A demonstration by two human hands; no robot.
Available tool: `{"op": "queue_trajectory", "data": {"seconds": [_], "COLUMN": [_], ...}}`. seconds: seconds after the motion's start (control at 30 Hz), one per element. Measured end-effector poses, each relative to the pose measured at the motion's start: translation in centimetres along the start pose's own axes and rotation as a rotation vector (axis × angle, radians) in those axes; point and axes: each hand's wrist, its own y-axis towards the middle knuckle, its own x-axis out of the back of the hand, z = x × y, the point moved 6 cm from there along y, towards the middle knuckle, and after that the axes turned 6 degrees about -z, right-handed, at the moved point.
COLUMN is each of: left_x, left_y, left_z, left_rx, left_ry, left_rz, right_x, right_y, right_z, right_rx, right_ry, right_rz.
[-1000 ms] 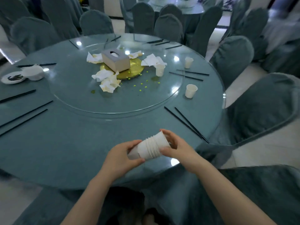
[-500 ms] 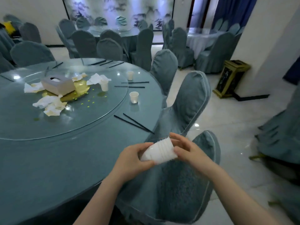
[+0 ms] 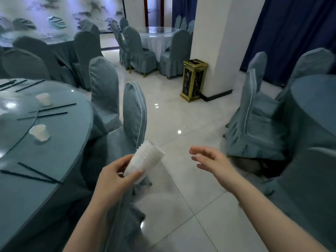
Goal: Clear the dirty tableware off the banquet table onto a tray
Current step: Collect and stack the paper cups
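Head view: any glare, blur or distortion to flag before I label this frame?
Head view: bright glare spots on the glass turntable and floor tiles; wide-angle bending at the edges, where the pillar leans; right hand slightly motion-blurred, open; stack of cups in the left hand looks blocky at its rim; far chairs soft.

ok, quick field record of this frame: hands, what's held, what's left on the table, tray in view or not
left hand: grips a stack of nested white cups, stack tilted, rims up and to the right
right hand: holds nothing, fingers relaxed, apart from the stack
table: round, at left, two single cups upright on it
chopsticks: dark pairs lying on the table
tray: none in view
bin: black and gold, on the floor by the pillar
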Motion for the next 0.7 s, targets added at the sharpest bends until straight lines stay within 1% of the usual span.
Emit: {"op": "queue_trajectory", "data": {"seconds": [0.13,0.27,0.5,0.6,0.7], "left_x": [-4.3,-6.2,-6.1,-5.0,-3.5], "left_y": [3.2,7.2,16.8,21.2,23.5], "left_z": [-0.4,0.6,4.8,6.0,6.7], "left_rx": [0.037,0.082,0.194,0.249,0.277], "left_ry": [0.001,0.012,-0.088,-0.151,-0.171], "left_rz": [-0.024,-0.067,-0.263,-0.362,-0.415], "right_x": [3.3,3.6,-1.0,-3.6,-5.7], "right_y": [4.2,9.9,22.2,27.3,30.9], "right_z": [-1.0,-1.7,0.2,2.2,3.5], "right_rx": [-0.046,-0.063,-0.062,-0.034,-0.02], "right_ry": [0.001,0.008,-0.014,-0.044,-0.056], "right_rz": [0.024,0.07,0.208,0.281,0.321]}}
